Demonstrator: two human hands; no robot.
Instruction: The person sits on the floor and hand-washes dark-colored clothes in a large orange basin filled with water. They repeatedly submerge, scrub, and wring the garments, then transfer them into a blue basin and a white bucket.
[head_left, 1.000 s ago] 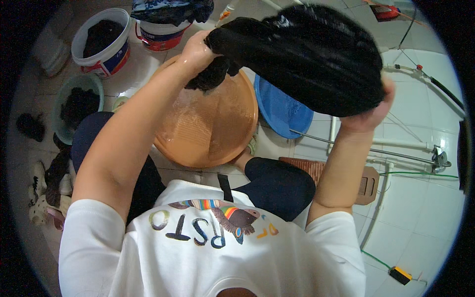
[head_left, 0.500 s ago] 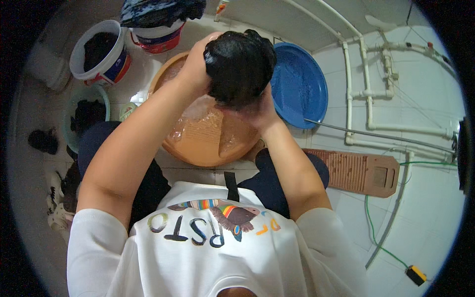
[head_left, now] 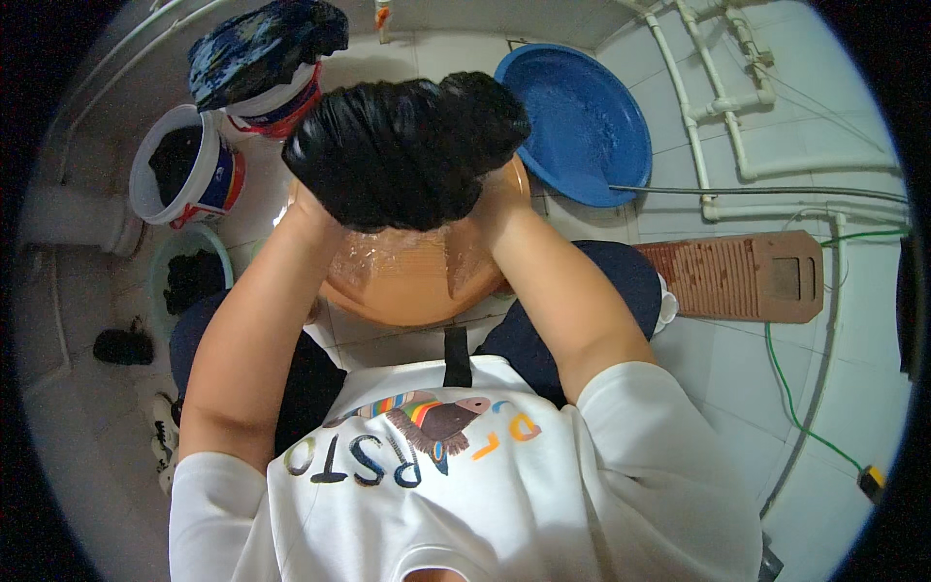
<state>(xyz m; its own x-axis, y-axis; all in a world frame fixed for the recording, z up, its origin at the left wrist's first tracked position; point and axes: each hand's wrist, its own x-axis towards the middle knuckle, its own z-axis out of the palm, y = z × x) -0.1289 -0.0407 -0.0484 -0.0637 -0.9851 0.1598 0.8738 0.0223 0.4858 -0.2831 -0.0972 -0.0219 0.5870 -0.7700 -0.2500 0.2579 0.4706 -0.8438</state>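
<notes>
A black wet-looking cloth [head_left: 398, 155] is held up over an orange basin [head_left: 388, 308] of water between my knees. My left hand [head_left: 318, 213] grips its left end and my right hand [head_left: 500, 198] its right end. The cloth stretches in folds between them and covers most of my fingers. Below it, a ridged surface shows through the water in the basin.
A blue basin [head_left: 630, 126] with water stands at the far right, a hose over its rim. Right of my knee lies a brown washboard [head_left: 737, 276]. At left are a white bucket [head_left: 208, 160], another bucket [head_left: 281, 105] under patterned cloth, and a pale green basin [head_left: 225, 254].
The black cloth was a compact bunch and is now spread wider, reaching further left. My left hand has come down and left, away from the right one. The whole view has shifted.
</notes>
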